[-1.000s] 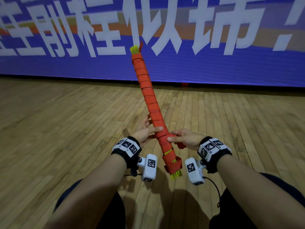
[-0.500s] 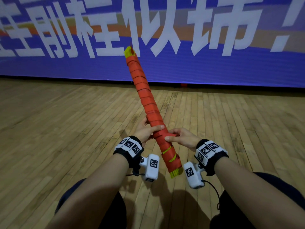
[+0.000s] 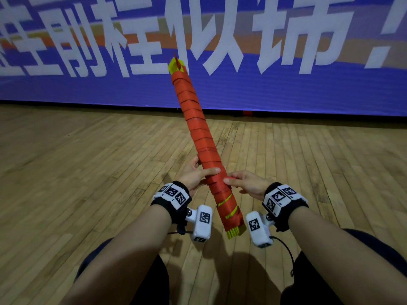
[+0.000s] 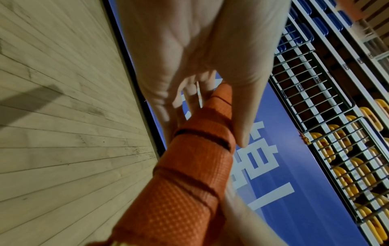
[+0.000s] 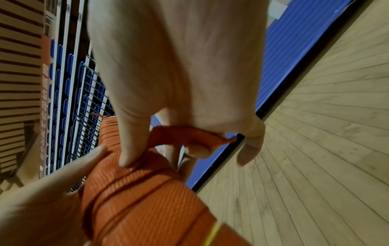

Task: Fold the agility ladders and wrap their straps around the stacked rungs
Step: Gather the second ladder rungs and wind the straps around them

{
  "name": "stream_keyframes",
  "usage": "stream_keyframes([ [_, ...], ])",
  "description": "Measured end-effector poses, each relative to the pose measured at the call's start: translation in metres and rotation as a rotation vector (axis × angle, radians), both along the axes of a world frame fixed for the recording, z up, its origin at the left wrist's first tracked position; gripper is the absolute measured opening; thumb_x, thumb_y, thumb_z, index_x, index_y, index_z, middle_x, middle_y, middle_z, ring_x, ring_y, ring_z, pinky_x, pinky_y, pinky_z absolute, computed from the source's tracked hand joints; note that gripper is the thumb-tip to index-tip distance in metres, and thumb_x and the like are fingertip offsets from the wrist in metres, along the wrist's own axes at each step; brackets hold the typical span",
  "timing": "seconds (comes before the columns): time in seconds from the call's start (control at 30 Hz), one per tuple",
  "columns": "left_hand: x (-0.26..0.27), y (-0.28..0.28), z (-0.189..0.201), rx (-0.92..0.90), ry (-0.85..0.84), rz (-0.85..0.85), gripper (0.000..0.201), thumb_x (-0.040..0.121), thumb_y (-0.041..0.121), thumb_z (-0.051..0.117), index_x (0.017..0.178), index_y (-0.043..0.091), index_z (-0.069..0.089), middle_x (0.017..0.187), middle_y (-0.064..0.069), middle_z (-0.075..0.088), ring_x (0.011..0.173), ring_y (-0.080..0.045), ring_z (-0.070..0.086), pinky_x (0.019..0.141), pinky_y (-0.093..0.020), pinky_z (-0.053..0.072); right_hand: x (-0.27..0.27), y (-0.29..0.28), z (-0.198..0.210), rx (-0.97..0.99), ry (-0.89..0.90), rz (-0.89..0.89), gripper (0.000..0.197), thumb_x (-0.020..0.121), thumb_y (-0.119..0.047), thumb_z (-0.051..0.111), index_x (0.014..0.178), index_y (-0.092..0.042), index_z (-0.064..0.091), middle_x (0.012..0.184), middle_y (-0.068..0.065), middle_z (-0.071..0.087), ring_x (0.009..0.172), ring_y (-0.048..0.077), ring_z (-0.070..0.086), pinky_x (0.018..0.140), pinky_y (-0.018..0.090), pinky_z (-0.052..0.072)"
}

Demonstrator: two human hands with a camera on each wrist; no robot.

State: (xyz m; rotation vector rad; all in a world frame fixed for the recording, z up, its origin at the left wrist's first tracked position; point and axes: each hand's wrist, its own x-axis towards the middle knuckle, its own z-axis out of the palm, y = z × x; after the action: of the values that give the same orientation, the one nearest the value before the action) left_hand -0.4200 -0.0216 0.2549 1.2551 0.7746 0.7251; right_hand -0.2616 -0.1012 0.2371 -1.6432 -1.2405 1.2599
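A person's left hand (image 3: 193, 176) is curling round a long bundle of stacked yellow plastic rungs bound in orange woven strap (image 3: 199, 133), thumb lying across the top and fingers tucked beneath. The bundle is slanting from about five o'clock near the knees up toward eleven o'clock, held clear of the pale wooden plank floor (image 3: 77, 172) in front of a blue wall banner with white lettering (image 3: 286, 84). At three o'clock from that grip, the right hand (image 3: 246, 184) is pinching the loose orange strap end (image 5: 189, 135) just beside the bundle, thumb pressing down on the wraps.

Judging by the near-complete coils, the wrapping is reaching its last turns; the next move is likely calling for keeping tension and tucking or fastening that tail so the coils are not loosening.

Yellow slivers (image 3: 230, 209) are showing between wraps near the lower end. The left fingers under the bundle are going unseen in the head view, any buckle or fastener is not making itself out, and both wrist views are blurring at the edges.
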Motion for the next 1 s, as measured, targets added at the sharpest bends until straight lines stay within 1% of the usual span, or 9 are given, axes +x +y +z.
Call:
stream_keyframes([
  [0.13, 0.002, -0.002, -0.004, 0.002, 0.007, -0.023, 0.057, 0.079, -0.005, 0.070, 0.129, 0.012, 0.048, 0.125, -0.008, 0.058, 0.105, -0.022, 0.061, 0.076, -0.033, 0.055, 0.008, -0.004, 0.004, -0.084, -0.074, 0.075, 0.030, 0.094, -0.035, 0.053, 0.120, -0.021, 0.057, 0.120, -0.001, 0.058, 0.118, 0.017, 0.046, 0.101, 0.043, 0.024],
  [0.27, 0.001, -0.001, -0.005, 0.003, 0.043, -0.119, 0.052, 0.082, -0.005, 0.066, 0.128, 0.010, 0.050, 0.115, -0.008, 0.064, 0.105, -0.023, 0.062, 0.079, -0.032, 0.054, 0.019, -0.006, 0.005, -0.156, -0.097, 0.124, 0.028, 0.091, -0.040, 0.056, 0.115, -0.025, 0.060, 0.107, -0.008, 0.061, 0.109, 0.012, 0.046, 0.100, 0.043, 0.023],
  [0.43, -0.001, 0.001, -0.005, 0.009, 0.082, -0.170, 0.057, 0.082, -0.002, 0.067, 0.134, 0.013, 0.046, 0.107, -0.002, 0.067, 0.101, -0.019, 0.064, 0.082, -0.033, 0.053, 0.022, -0.010, 0.004, -0.170, -0.040, 0.124, 0.013, 0.091, -0.036, 0.056, 0.086, -0.027, 0.065, 0.076, -0.017, 0.061, 0.083, 0.005, 0.045, 0.097, 0.043, 0.024],
  [0.5, -0.002, 0.002, -0.004, 0.014, 0.088, -0.169, 0.059, 0.082, -0.001, 0.067, 0.135, 0.013, 0.046, 0.107, -0.001, 0.068, 0.102, -0.019, 0.064, 0.081, -0.033, 0.052, 0.020, -0.010, 0.004, -0.171, -0.019, 0.108, 0.016, 0.092, -0.036, 0.055, 0.086, -0.027, 0.066, 0.087, -0.012, 0.064, 0.094, 0.010, 0.048, 0.104, 0.048, 0.024],
  [0.6, -0.004, 0.004, -0.005, 0.016, 0.086, -0.160, 0.061, 0.080, -0.001, 0.069, 0.135, 0.015, 0.047, 0.108, 0.000, 0.068, 0.105, -0.020, 0.064, 0.082, -0.034, 0.052, 0.017, -0.011, 0.006, -0.183, 0.004, 0.104, 0.024, 0.093, -0.036, 0.053, 0.109, -0.023, 0.064, 0.126, 0.003, 0.059, 0.123, 0.020, 0.042, 0.108, 0.053, 0.021],
  [0.67, -0.004, 0.004, -0.005, 0.017, 0.084, -0.153, 0.060, 0.080, -0.002, 0.069, 0.133, 0.016, 0.048, 0.107, 0.001, 0.069, 0.103, -0.019, 0.064, 0.083, -0.034, 0.052, 0.016, -0.011, 0.008, -0.173, 0.006, 0.104, 0.028, 0.093, -0.034, 0.053, 0.117, -0.022, 0.061, 0.133, 0.005, 0.055, 0.126, 0.020, 0.040, 0.108, 0.053, 0.020],
  [0.77, -0.005, 0.004, -0.003, 0.014, 0.078, -0.177, 0.059, 0.079, -0.004, 0.068, 0.131, 0.017, 0.049, 0.107, 0.000, 0.069, 0.102, -0.019, 0.064, 0.085, -0.035, 0.051, 0.018, -0.011, 0.007, -0.167, -0.014, 0.141, 0.021, 0.092, -0.033, 0.054, 0.109, -0.025, 0.062, 0.123, 0.001, 0.060, 0.121, 0.017, 0.043, 0.106, 0.050, 0.020],
  [0.9, -0.006, 0.003, -0.002, 0.009, 0.062, -0.200, 0.057, 0.082, -0.005, 0.065, 0.127, 0.023, 0.046, 0.100, 0.001, 0.070, 0.097, -0.018, 0.065, 0.083, -0.034, 0.051, 0.015, -0.010, 0.007, -0.135, -0.015, 0.154, 0.007, 0.093, -0.028, 0.055, 0.091, -0.023, 0.060, 0.087, -0.008, 0.054, 0.089, 0.011, 0.044, 0.091, 0.039, 0.026],
  [1.0, -0.005, 0.005, -0.001, -0.013, 0.049, -0.171, 0.058, 0.085, -0.004, 0.062, 0.131, 0.022, 0.037, 0.095, 0.002, 0.070, 0.092, -0.016, 0.065, 0.082, -0.035, 0.052, 0.009, -0.010, 0.008, -0.073, -0.005, 0.130, 0.010, 0.094, -0.027, 0.053, 0.087, -0.023, 0.058, 0.083, -0.010, 0.053, 0.082, 0.008, 0.043, 0.085, 0.035, 0.026],
])
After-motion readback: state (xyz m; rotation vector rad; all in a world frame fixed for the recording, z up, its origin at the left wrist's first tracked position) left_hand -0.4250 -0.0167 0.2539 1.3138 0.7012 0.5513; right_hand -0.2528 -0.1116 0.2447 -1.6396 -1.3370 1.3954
